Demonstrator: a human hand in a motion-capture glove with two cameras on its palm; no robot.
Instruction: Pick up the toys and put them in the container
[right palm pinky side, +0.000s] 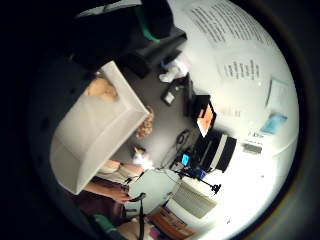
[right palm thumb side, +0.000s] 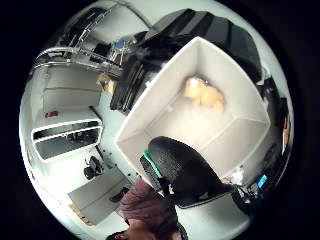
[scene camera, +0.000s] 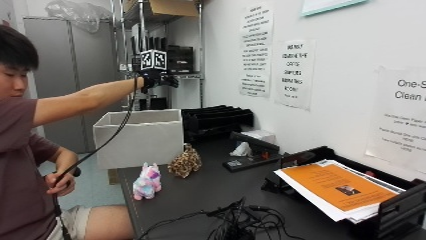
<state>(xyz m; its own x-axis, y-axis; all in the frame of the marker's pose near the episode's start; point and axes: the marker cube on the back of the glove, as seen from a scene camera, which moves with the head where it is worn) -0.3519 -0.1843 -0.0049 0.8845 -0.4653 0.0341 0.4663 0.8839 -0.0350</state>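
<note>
My gloved right hand (scene camera: 157, 78) is raised high above the white container (scene camera: 140, 137), its fingers relaxed and holding nothing. The glove (right palm thumb side: 182, 172) shows over the container's near wall (right palm thumb side: 150, 107) in the thumb side view. A tan plush toy (right palm thumb side: 204, 94) (right palm pinky side: 101, 89) lies on the container's floor near a corner. On the dark table just outside the container (right palm pinky side: 90, 140) stand a leopard-spotted plush (scene camera: 185, 162) (right palm pinky side: 145, 125) and a pink-and-white unicorn toy (scene camera: 147, 181) (right palm pinky side: 141, 158), side by side.
Black file trays (scene camera: 216, 120) stand behind the container by the wall. A paper tray with an orange sheet (scene camera: 339, 192) sits at the right. Loose cables (scene camera: 233, 222) lie at the table's front. The person's bare left hand (scene camera: 60, 182) holds a cable.
</note>
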